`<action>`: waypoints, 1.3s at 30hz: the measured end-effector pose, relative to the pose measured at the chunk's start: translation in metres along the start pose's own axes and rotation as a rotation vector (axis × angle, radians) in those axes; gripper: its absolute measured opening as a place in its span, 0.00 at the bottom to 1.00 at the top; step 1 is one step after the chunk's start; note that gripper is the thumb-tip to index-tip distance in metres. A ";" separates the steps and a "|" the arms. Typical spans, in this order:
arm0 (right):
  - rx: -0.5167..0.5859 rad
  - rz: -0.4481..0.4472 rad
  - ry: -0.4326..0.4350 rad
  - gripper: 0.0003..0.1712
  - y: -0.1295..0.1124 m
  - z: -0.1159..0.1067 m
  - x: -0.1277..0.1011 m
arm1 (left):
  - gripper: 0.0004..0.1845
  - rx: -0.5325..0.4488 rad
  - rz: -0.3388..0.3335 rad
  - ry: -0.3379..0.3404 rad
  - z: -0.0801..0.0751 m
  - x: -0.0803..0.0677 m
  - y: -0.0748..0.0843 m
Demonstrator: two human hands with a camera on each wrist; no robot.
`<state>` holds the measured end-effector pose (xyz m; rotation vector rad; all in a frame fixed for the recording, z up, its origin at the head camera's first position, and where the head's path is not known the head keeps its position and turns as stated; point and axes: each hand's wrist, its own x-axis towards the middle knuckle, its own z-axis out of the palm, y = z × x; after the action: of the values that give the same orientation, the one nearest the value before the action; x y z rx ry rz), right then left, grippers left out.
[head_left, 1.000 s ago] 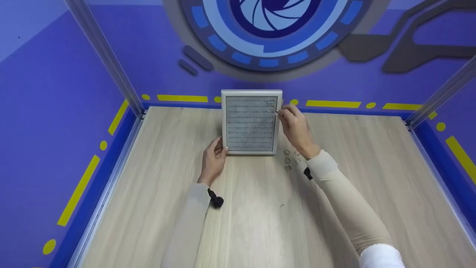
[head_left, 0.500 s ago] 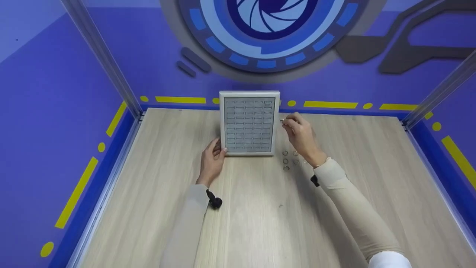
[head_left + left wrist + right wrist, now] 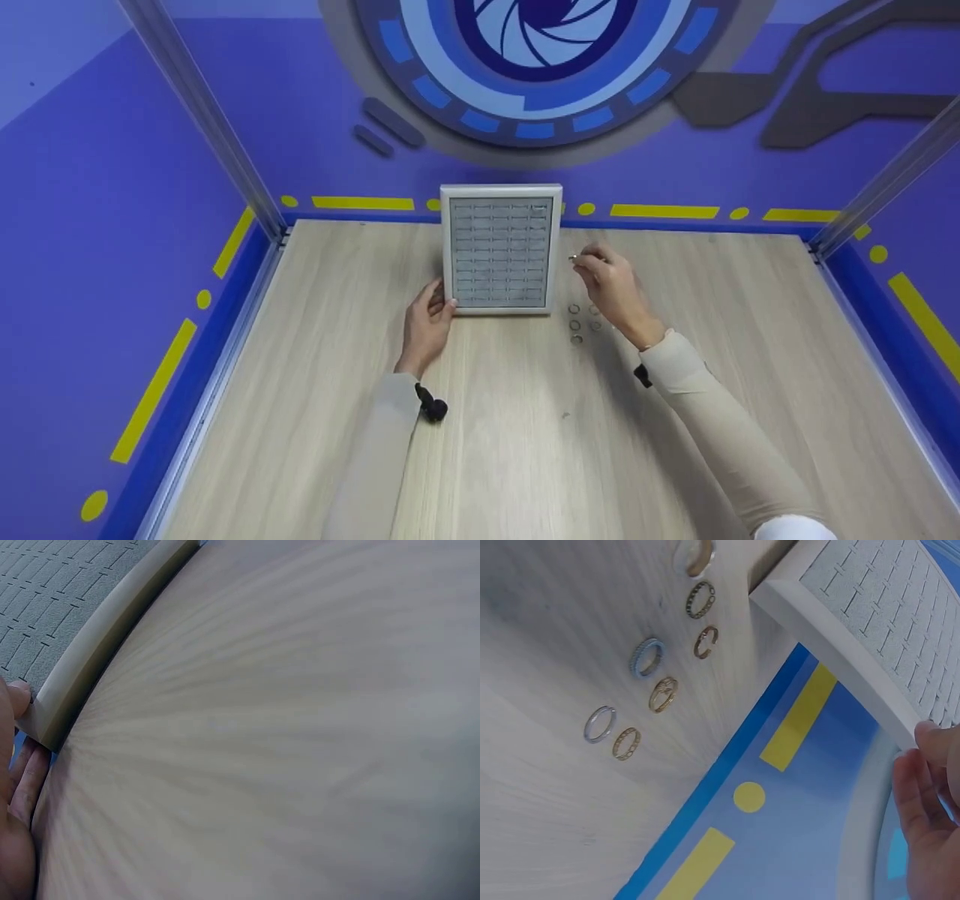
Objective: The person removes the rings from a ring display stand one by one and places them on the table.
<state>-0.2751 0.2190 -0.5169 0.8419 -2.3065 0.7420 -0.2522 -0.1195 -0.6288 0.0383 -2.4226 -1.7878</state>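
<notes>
A white-framed ring tray (image 3: pixel 556 251) with grey slotted foam (image 3: pixel 500 255) stands at the table's far edge. My left hand (image 3: pixel 442 294) grips its near-left corner, thumb (image 3: pixel 16 696) on the frame (image 3: pixel 97 645) and fingers (image 3: pixel 26 776) along the side. To the right of the tray my right hand (image 3: pixel 581 261) hovers, pinching a small ring (image 3: pixel 573 258). Several loose rings (image 3: pixel 576 325) lie on the wood just below that hand. In the right wrist view those rings (image 3: pixel 646 656) sit in short rows beside the tray frame (image 3: pixel 840 652). One slot at the tray's top right (image 3: pixel 540 208) holds something small.
The light wooden table (image 3: pixel 525 450) is walled by purple panels with blue and yellow trim (image 3: pixel 664 211). Metal posts (image 3: pixel 202 120) rise at the back corners. Bare wood stretches in front of both forearms.
My right hand has drawn back from the tray's top right corner, down and toward me, with the ring pinched in it. The left hand stays on the tray corner.
</notes>
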 end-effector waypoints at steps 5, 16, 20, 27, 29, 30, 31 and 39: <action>0.004 0.053 -0.088 0.05 0.001 -0.005 -0.009 | 0.30 -0.006 0.007 0.002 0.000 0.000 0.001; -0.007 0.037 -0.128 0.04 0.008 -0.007 -0.026 | 0.29 -0.018 0.029 -0.003 -0.001 0.000 -0.002; -0.005 0.014 -0.125 0.05 0.009 -0.009 -0.031 | 0.29 -0.021 0.040 -0.005 -0.001 -0.001 -0.002; -0.039 0.025 -0.157 0.06 0.008 -0.013 -0.040 | 0.29 -0.009 0.053 -0.002 0.000 -0.001 -0.002; -0.042 0.044 -0.174 0.06 0.006 -0.014 -0.042 | 0.30 -0.006 0.053 -0.003 0.000 -0.001 -0.002; -0.045 0.054 -0.181 0.06 0.005 -0.015 -0.044 | 0.30 -0.005 0.052 -0.003 0.000 -0.001 -0.002; -0.048 0.062 -0.187 0.06 0.005 -0.016 -0.046 | 0.30 -0.005 0.052 -0.004 0.000 -0.001 -0.002; -0.085 0.089 -0.212 0.07 0.005 -0.017 -0.061 | 0.30 -0.011 0.064 0.000 0.000 -0.001 -0.004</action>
<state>-0.2341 0.2572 -0.5474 0.8172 -2.5585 0.6118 -0.2510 -0.1209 -0.6322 -0.0403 -2.3854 -1.7736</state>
